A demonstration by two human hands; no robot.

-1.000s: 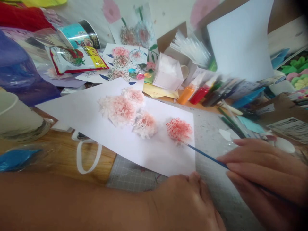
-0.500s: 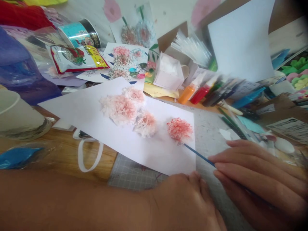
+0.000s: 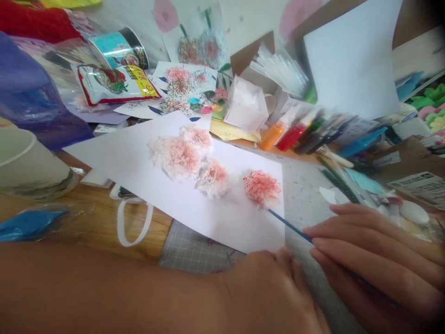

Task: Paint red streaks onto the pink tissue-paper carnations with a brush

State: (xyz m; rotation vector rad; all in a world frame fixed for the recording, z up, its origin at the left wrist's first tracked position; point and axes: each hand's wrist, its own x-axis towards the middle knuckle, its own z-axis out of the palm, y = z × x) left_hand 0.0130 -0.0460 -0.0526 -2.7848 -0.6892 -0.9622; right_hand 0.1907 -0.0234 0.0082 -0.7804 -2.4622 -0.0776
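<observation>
A white sheet of paper (image 3: 139, 171) lies on the table with several tufted tissue flowers on it: pale pink ones (image 3: 177, 155) near the middle and a redder one (image 3: 261, 186) at the right. My right hand (image 3: 368, 260) pinches a thin blue paintbrush (image 3: 288, 225) whose tip touches the lower edge of the redder flower. My left hand (image 3: 271, 292) rests at the sheet's near corner, fingers curled and pressing down; my forearm crosses the bottom of the view.
Paint bottles (image 3: 288, 134) in orange, red and dark colours lie behind the sheet. A white tissue box (image 3: 245, 104), snack packet (image 3: 116, 83), tin (image 3: 116, 46), finished flower pictures (image 3: 184, 86), a white cup (image 3: 31, 167) at left and a grey cutting mat (image 3: 194, 250) surround it.
My right hand slid slightly left toward the red flower, shortening the visible brush handle. The left hand stays on the paper's corner.
</observation>
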